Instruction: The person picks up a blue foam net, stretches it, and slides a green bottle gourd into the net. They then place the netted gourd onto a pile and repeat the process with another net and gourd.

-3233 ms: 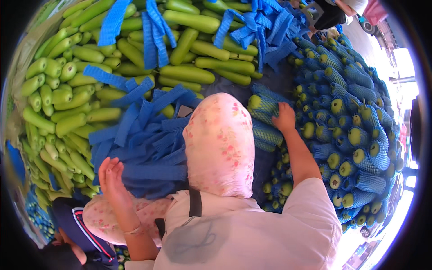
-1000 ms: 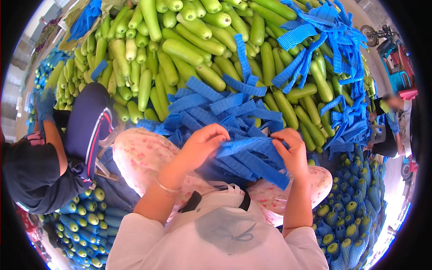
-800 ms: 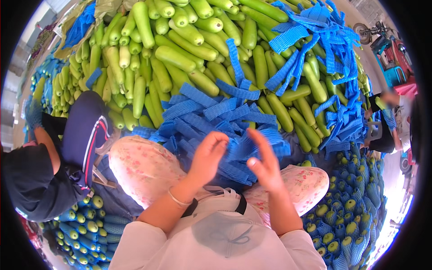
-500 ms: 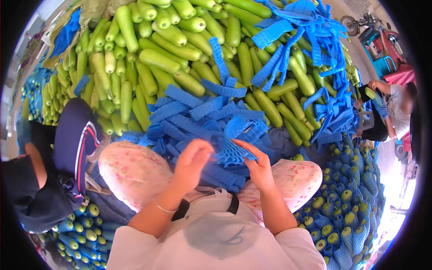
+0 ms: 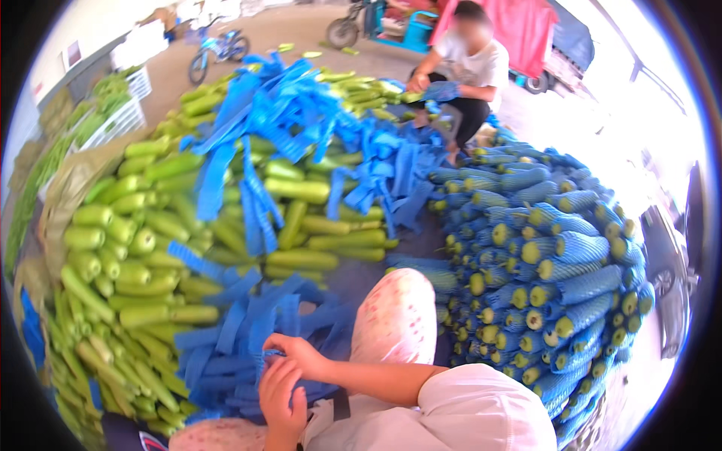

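My right hand (image 5: 302,358) is closed, its fingers pinching the end of a blue foam net sleeve (image 5: 269,354). Close against it is my left hand (image 5: 281,398), fingers stretched upward beside the sleeve and thumb standing apart. Most of that sleeve is hidden behind the fingers. Both hands are over a loose heap of flat blue net sleeves (image 5: 226,368) in front of my lap. Beyond and to the left lies a big pile of bare, long green gourds (image 5: 143,279), with more blue sleeves (image 5: 278,105) strewn on top.
Gourds in blue sleeves (image 5: 538,248) are stacked at the right, beside my knee (image 5: 398,312). At the far side another person (image 5: 474,64) sits holding a sleeved gourd. A small blue bicycle (image 5: 218,51), a three-wheeled vehicle (image 5: 402,26) and a white crate (image 5: 116,124) stand behind the pile.
My view has swung to the right, bringing the sleeved stack and the other person further into the picture. My hands, apart before, are now together at the sleeve.
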A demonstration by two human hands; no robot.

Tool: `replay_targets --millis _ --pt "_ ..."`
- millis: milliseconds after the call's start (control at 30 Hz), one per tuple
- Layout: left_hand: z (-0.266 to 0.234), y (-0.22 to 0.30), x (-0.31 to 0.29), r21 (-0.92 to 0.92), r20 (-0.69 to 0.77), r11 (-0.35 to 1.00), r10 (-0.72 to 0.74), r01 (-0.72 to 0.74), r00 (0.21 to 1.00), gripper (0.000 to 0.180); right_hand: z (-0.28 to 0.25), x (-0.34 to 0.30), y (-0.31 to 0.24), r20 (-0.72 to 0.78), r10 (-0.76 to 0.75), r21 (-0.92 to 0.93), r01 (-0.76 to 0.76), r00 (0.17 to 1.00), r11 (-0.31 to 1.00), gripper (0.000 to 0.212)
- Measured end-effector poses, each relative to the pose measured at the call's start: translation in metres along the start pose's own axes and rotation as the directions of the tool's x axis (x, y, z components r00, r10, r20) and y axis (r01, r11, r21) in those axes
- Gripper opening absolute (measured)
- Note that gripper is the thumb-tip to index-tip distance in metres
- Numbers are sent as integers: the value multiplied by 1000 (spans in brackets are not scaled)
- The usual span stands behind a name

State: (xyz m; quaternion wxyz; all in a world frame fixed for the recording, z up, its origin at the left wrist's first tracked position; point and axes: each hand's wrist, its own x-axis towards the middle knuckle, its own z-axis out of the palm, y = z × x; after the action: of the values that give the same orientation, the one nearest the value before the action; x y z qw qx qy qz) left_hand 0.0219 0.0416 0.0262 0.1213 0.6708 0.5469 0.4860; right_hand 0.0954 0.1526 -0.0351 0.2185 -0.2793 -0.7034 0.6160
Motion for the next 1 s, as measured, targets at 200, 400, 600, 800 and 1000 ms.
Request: replay_targets --millis 200,400,600,800,1000 --pt "3 -13 -21 3 -44 929 -369 370 928 32 -9 -18 -22 -284 -44 -181 -8 958 984 37" --pt "30 -53 -28 -817 -92 420 -771 395 630 12 13 -30 18 -175 -187 -455 89 967 886 22" --pt "18 -40 -22 -794 -154 469 -770 386 619 14 8 -14 -15 -84 -389 -429 319 917 845 15" --pt "8 -79 -56 -128 165 758 -619 639 768 26 4 -22 -37 -54 133 578 -78 990 813 16" --pt "-18 -90 -69 165 322 903 -430 397 844 30 40 -38 -38 117 -276 -144 291 954 946 20"
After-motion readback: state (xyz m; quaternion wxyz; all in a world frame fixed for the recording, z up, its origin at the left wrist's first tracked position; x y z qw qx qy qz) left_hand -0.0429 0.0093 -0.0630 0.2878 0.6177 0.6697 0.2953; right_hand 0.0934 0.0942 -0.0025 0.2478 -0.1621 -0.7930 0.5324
